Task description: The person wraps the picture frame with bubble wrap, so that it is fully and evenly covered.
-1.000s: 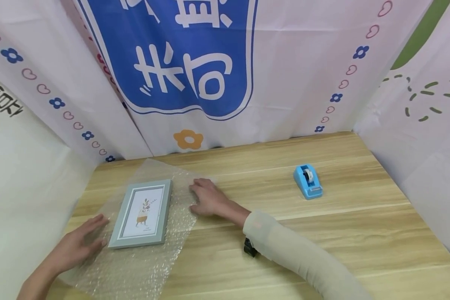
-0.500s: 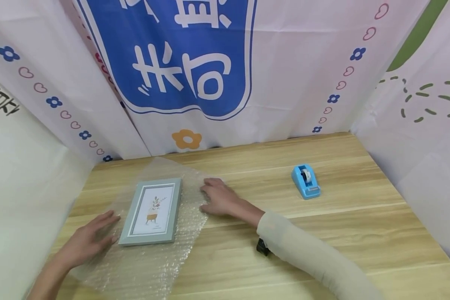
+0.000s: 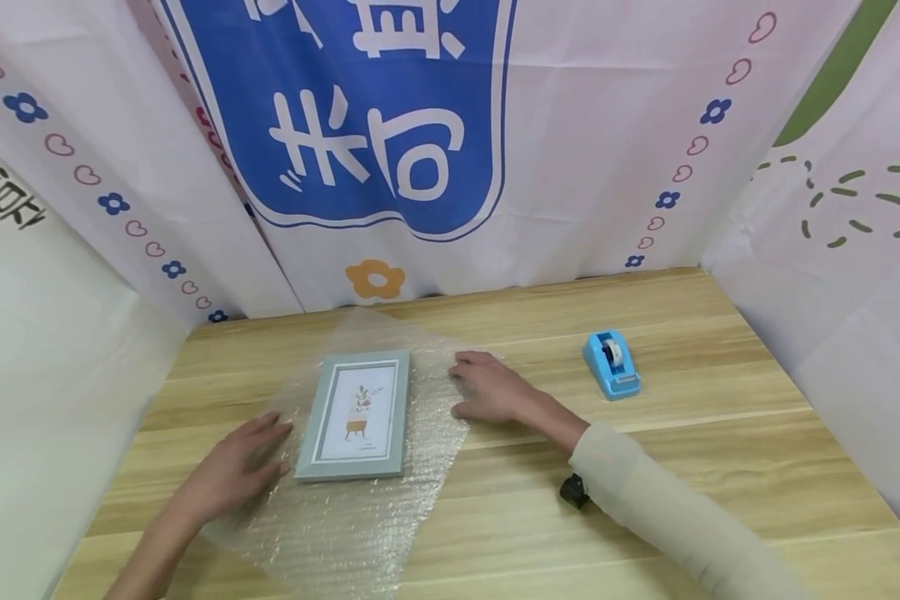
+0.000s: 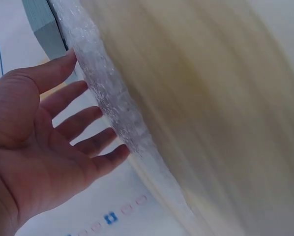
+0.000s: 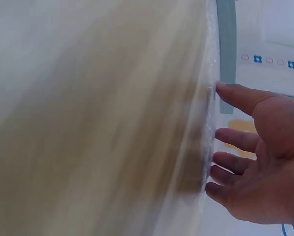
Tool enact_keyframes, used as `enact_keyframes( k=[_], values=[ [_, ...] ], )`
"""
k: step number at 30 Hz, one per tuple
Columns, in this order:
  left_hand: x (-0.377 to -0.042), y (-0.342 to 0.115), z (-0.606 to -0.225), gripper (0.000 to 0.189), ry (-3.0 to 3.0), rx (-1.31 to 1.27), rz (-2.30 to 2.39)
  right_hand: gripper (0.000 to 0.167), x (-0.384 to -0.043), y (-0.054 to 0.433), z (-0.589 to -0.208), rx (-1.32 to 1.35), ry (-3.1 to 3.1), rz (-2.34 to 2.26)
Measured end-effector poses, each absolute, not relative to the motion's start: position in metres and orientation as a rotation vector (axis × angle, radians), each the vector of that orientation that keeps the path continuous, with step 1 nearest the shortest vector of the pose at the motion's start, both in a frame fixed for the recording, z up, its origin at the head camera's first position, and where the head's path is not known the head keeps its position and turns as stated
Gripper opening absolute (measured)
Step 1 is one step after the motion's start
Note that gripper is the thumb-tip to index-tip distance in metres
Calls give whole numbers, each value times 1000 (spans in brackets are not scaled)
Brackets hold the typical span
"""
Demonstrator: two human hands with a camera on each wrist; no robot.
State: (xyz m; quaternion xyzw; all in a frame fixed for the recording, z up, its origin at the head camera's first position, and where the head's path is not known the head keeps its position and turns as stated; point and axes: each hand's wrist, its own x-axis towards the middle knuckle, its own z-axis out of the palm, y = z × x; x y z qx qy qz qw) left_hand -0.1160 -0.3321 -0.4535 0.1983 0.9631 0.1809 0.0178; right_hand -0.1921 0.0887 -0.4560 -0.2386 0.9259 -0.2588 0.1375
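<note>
The picture frame (image 3: 355,417) sits on the bubble wrap (image 3: 345,529), nothing folded over yet, and both hands (image 3: 234,468) (image 3: 493,390), fingers extended, seemingly just touch its edges.

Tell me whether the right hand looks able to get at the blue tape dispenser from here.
Yes, most likely: nothing shows standing between the right hand and the blue tape dispenser on the table, though the hand touches the bubble wrap and would have to leave it.
</note>
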Motion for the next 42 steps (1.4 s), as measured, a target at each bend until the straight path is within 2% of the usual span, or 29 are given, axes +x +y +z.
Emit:
enact_keyframes(
  k=[21, 29, 42],
  values=[
    [-113, -229, -448, 57, 2992, 623, 472, 65, -198, 185, -446, -579, 2671, -683],
    [-115, -215, -444, 62, 2959, 616, 412, 64, -201, 196, -444, -549, 2668, -679],
    [-117, -218, -443, 64, 2898, 656, 397, 62, -197, 203, -449, -552, 2683, -708]
  ],
)
